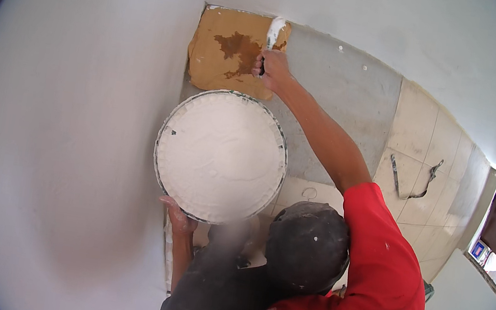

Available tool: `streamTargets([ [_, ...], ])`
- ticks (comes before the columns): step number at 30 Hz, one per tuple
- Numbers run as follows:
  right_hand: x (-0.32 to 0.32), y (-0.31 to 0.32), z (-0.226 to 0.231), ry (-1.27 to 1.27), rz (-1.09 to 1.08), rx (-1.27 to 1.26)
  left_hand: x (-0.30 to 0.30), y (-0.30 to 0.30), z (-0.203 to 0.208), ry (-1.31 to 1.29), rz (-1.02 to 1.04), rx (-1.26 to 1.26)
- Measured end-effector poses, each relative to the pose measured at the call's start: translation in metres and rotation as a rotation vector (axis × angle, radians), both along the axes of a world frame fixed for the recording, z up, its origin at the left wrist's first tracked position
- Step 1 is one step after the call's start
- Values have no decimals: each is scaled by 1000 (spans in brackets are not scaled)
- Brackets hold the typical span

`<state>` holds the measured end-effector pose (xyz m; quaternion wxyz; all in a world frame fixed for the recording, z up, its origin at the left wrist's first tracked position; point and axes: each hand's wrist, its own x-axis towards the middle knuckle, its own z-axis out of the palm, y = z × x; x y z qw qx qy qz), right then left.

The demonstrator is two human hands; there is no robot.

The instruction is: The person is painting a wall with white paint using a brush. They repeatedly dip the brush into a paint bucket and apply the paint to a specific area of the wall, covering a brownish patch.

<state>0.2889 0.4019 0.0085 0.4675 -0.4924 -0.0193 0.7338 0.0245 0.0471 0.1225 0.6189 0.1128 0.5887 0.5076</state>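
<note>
One bucket (220,156) of white plaster sits at frame centre on the floor (344,99). The left hand (179,216) grips its lower rim. The right hand (274,68), upper centre, is closed around one plaster-coated trowel (274,32) at the wall base. One stained brown paper sheet (228,51) lies beneath it. Two white walls (61,129) meet at the corner.

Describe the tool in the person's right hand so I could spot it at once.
Start at the big round bucket full of white paste, then look past it to the brown cardboard sheet in the corner of the floor. Above it, the right hand grips a putty knife, the only thing there with a blade smeared white.
</note>
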Motion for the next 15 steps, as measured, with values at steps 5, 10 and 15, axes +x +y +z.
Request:
streamTargets([
  [5, -16, 24, 5, -56, 100, -9, -1, 0, 0, 21, -17, 12],
  [10, -20, 32, 0, -47, 155, 42, 2, 1, -1, 14, 0, 13],
  [15, -7, 8, -1, -71, -60, 69, 4, -3, 0, 63, -39, 100],
])
